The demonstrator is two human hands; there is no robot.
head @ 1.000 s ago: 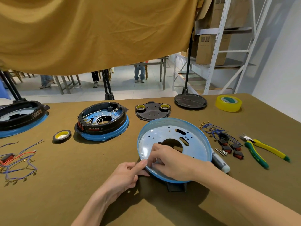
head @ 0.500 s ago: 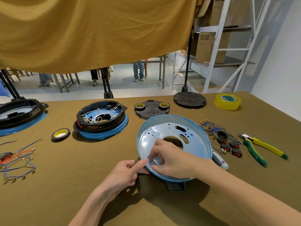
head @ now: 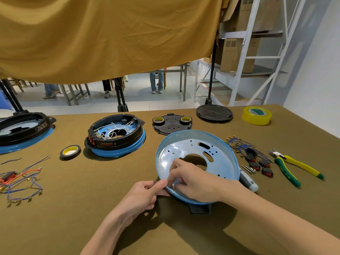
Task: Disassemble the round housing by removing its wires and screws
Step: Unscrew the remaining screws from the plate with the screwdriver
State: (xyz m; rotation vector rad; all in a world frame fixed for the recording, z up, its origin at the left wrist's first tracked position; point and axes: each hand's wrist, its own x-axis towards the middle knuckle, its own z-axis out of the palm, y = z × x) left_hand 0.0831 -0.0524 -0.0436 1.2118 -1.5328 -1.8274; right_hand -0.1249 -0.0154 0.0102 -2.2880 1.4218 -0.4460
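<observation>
The round housing [head: 220, 159] is a light-blue metal pan with a large centre hole. It stands tilted up toward me on the brown table, its near edge on a black part [head: 200, 208]. No wires show inside it. My left hand [head: 141, 197] pinches its near-left rim, thumb on the edge. My right hand [head: 195, 183] reaches over the near rim, fingers curled against the inner wall by the left thumb. What the fingertips hold there is hidden.
Right of the pan lie a screwdriver [head: 248, 181], loose screws [head: 248, 169], blue wires with red switches [head: 248, 151] and yellow-green pliers [head: 294, 168]. Behind are a wired housing [head: 116, 135], another housing [head: 22, 129], a black cover [head: 172, 124], tape rolls [head: 70, 151] and loose wires [head: 20, 181].
My right fingers have slid a little lower toward the near-left rim, close to the left thumb. The left hand and the pan have barely moved.
</observation>
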